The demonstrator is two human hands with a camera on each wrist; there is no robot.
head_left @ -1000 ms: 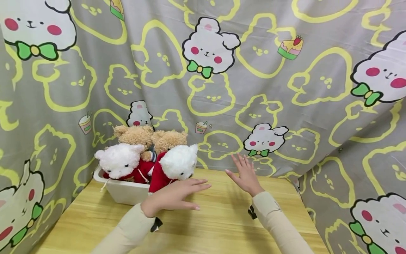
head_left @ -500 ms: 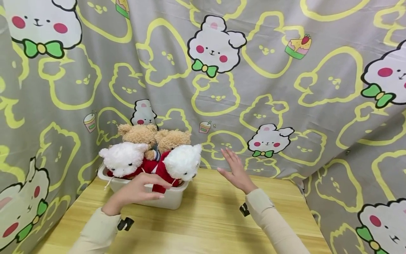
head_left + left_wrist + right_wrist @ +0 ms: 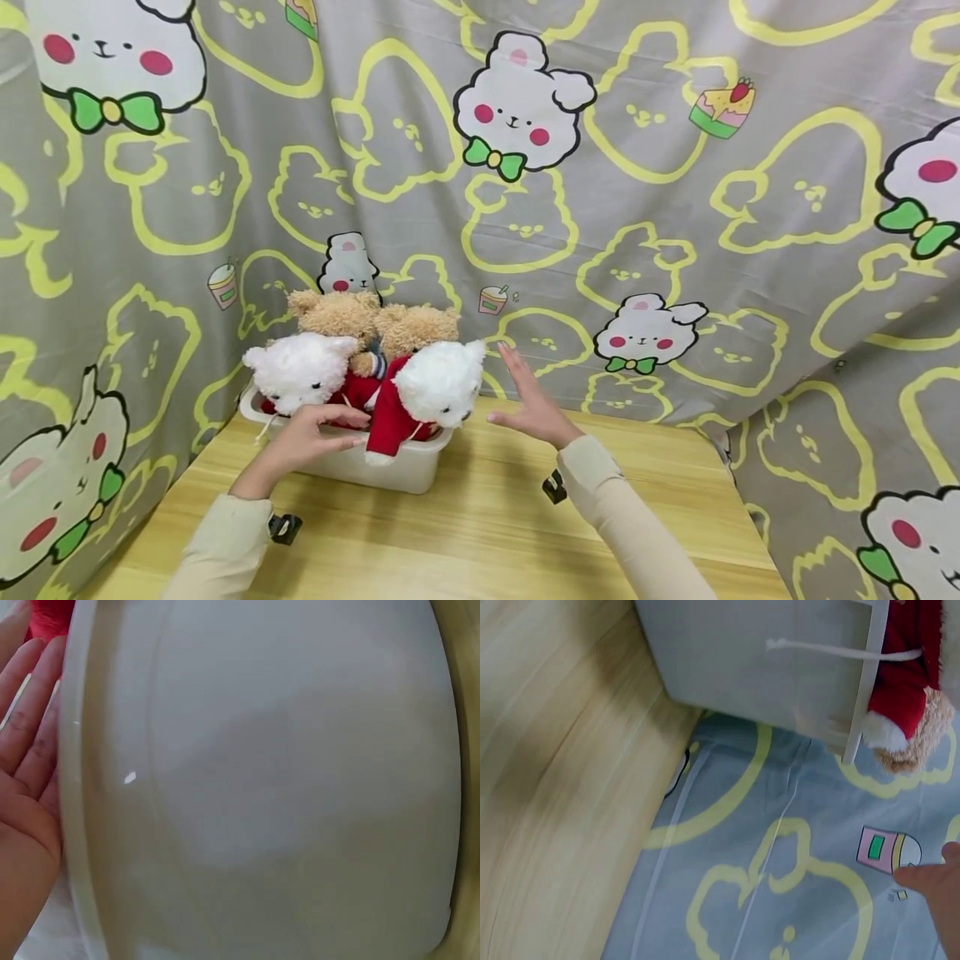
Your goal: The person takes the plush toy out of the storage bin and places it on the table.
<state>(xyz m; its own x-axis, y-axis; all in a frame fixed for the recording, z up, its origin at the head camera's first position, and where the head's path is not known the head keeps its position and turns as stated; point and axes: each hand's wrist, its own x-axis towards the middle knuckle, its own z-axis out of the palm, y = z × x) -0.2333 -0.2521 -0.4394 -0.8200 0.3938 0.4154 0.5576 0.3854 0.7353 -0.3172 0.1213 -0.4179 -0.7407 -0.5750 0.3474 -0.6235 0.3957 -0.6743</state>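
Right hand (image 3: 536,411) has neared the tub (image 3: 401,468) beside the left hand (image 3: 302,437), both straight-fingered.

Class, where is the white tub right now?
In the head view, the white tub stands left of centre on the wood-grain table, holding plush bears, the right hand to its right.

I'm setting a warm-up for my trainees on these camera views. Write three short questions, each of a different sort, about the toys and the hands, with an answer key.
1. How many plush toys can be seen in the white bin in the head view?

2. True or false: the right hand is empty.

3. What colour is the fur of the two rear toys?
A) green
B) brown
C) white

Key: 1. Four. 2. True. 3. B.
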